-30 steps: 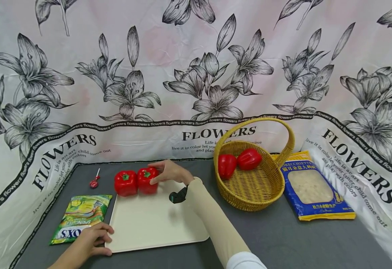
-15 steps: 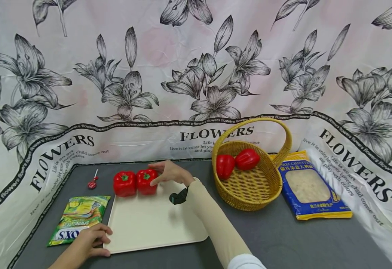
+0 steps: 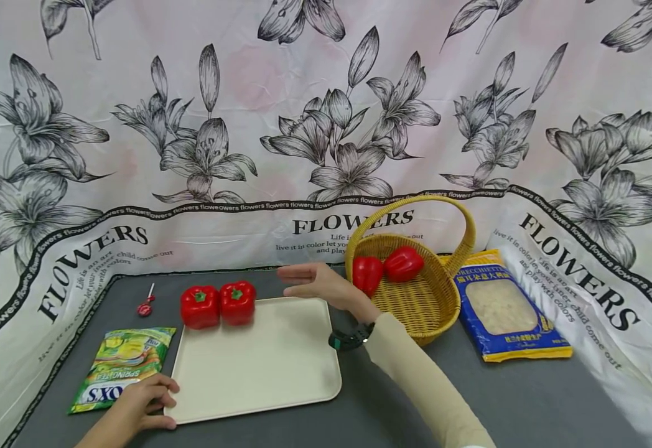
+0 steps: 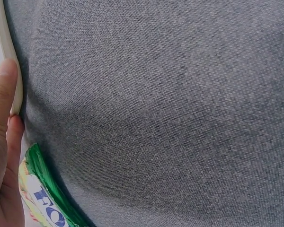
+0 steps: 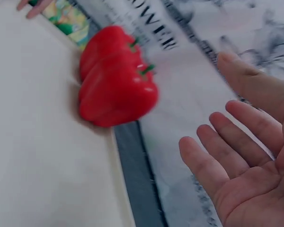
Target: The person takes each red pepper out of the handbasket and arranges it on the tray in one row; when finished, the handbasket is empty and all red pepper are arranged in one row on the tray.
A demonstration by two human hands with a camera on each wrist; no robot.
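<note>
Two red peppers (image 3: 200, 307) (image 5: 118, 90) stand side by side at the back left corner of the cream tray (image 3: 253, 367). My right hand (image 3: 326, 284) (image 5: 251, 156) is off them, fingers extended and holding nothing, above the tray's back right corner and left of the basket. At the tray's front left corner my left hand (image 3: 142, 403) (image 4: 4, 142) touches the edge with its fingertips and thumb. A green snack packet (image 3: 127, 361) (image 4: 47, 203) lies beside that hand.
A yellow wicker basket (image 3: 415, 308) with two red peppers (image 3: 404, 264) stands right of the tray. Beyond it lies a blue and yellow pasta bag (image 3: 505, 311). A red lollipop (image 3: 144, 308) lies at the back left. Behind hangs a flowered cloth (image 3: 236, 162).
My right hand has let go of the right pepper on the tray and moved right toward the basket. My left hand keeps its place at the tray corner. The head view has shifted slightly.
</note>
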